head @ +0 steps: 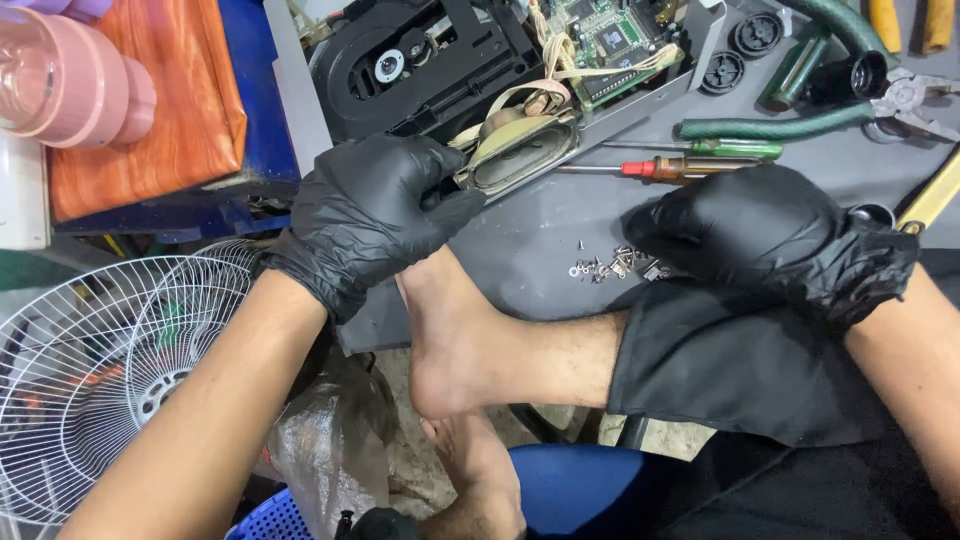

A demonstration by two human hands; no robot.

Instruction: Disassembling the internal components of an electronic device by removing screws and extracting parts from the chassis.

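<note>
Nearest us, our black-gloved left hand (365,215) pinches the rim of the oval grey metal-framed speaker (520,150) at the opened player's edge, right hand (765,235) curled, grip unclear, beside small loose silver screws (610,265); we judge the speaker light, rigid-framed, its cone fragile.

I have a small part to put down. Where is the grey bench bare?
Bare: the grey bench between the left hand, the screwdrivers and the screw pile. Crowded: the opened player behind, pliers and right hand at right.
</note>
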